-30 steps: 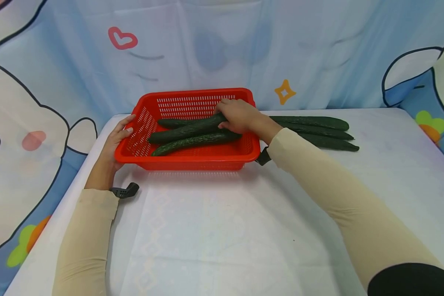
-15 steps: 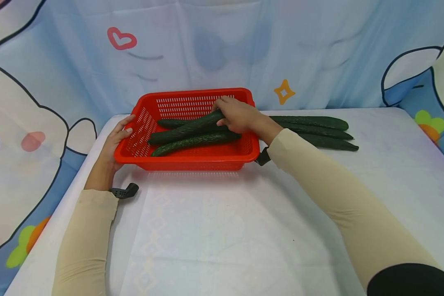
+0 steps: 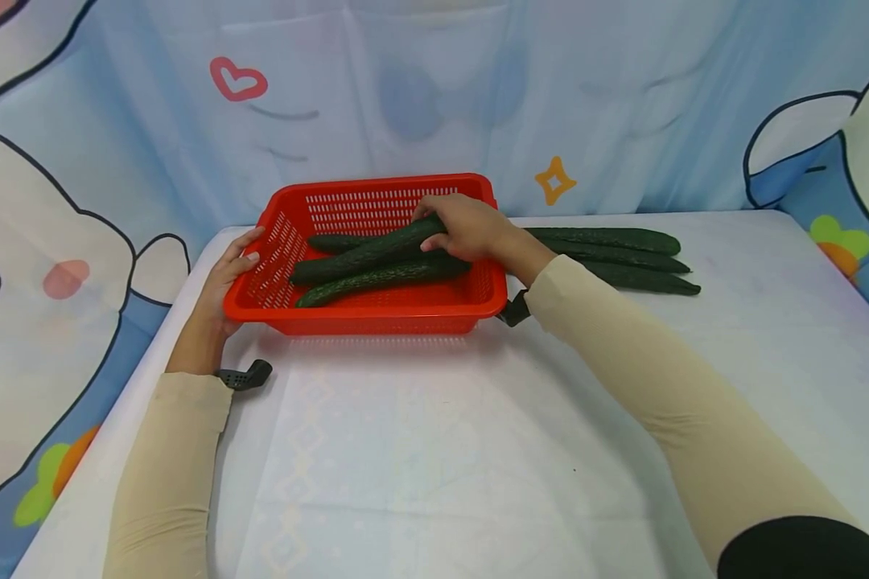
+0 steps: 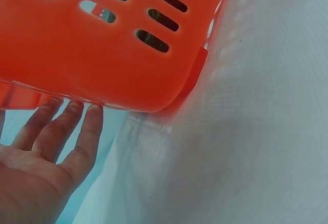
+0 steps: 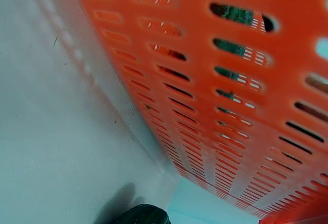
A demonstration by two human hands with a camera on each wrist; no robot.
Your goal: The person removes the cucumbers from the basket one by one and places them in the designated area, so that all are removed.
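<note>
A red slotted basket (image 3: 376,323) stands on the white-covered table in the head view, with several dark green cucumbers inside. My right hand (image 3: 467,229) reaches over its right side and pinches the right end of one cucumber (image 3: 365,256), which slants upward to the right over the others. In front of it lies another cucumber (image 3: 384,283), and one more (image 3: 333,242) shows at the back. My left hand (image 3: 220,277) touches the basket's left rim from outside. In the left wrist view its extended fingers (image 4: 87,131) meet the red wall. The right wrist view hides the right hand.
Several cucumbers (image 3: 615,239) lie side by side on the table, right of the basket and partly behind the right forearm. White cloth (image 3: 434,450) covers the table. A patterned blue curtain (image 3: 608,104) hangs close behind the basket.
The right hand and the pinched cucumber end rise slightly, then dip a little. My left hand and the basket keep their places.
</note>
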